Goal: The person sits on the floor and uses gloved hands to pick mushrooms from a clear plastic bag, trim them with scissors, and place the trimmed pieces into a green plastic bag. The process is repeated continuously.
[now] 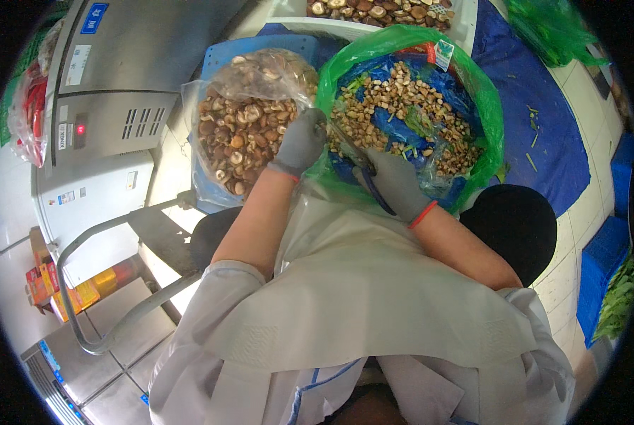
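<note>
My left hand point(303, 139), in a grey glove, is curled at the right edge of a clear plastic bag of whole shiitake mushrooms point(248, 141). Whatever may be between its fingertips is hidden. My right hand point(394, 183), also gloved, grips a pair of scissors point(372, 186) by dark handles. The metal blades point up and left towards my left fingertips. Below the blades a green plastic bag point(489, 111) stands wide, its rim folded outward. Many cut mushroom stems point(420, 95) lie inside it on blue plastic, with some green scraps among them.
A white crate point(322, 24) of mushrooms stands at the far side. A blue sheet point(540, 133) with green scraps covers floor on the right. Blue crates point(603, 265), one holding leafy greens, stand further right. At left are a steel refrigerator point(120, 117) and a metal-framed cart point(99, 228).
</note>
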`<state>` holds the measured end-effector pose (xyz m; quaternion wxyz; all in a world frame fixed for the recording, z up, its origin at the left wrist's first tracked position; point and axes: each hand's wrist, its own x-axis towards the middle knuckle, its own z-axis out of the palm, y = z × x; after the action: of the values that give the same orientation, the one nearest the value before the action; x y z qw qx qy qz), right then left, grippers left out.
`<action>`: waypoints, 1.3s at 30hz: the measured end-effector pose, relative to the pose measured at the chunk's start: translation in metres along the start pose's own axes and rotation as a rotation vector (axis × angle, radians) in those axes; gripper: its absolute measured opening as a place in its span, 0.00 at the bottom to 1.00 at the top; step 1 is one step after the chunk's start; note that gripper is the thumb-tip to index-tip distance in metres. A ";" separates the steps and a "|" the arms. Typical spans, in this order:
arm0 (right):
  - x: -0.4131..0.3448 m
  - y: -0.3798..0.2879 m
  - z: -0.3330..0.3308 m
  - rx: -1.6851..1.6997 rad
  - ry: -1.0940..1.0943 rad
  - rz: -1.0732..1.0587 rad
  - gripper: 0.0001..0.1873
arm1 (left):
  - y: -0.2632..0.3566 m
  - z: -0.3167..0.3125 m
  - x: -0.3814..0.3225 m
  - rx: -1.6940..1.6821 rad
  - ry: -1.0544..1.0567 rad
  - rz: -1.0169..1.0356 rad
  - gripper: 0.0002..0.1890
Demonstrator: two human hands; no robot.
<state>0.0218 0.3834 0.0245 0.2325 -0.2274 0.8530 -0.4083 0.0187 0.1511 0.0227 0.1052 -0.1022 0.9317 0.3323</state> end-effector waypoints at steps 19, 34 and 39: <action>0.015 0.021 0.000 0.880 0.089 0.653 0.17 | 0.034 -0.007 -0.003 -0.859 -0.119 -0.264 0.24; 0.018 0.017 0.013 0.842 -0.002 0.565 0.15 | -0.197 -0.029 0.069 0.126 0.443 -0.721 0.26; 0.017 0.013 0.014 0.760 -0.010 0.477 0.14 | -0.186 -0.048 0.050 -0.080 0.550 -0.663 0.22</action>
<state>0.0145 0.3723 0.0028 0.3912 0.0750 0.6700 -0.6265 0.0130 -0.0266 -0.0651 -0.0501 -0.4846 0.8282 0.2769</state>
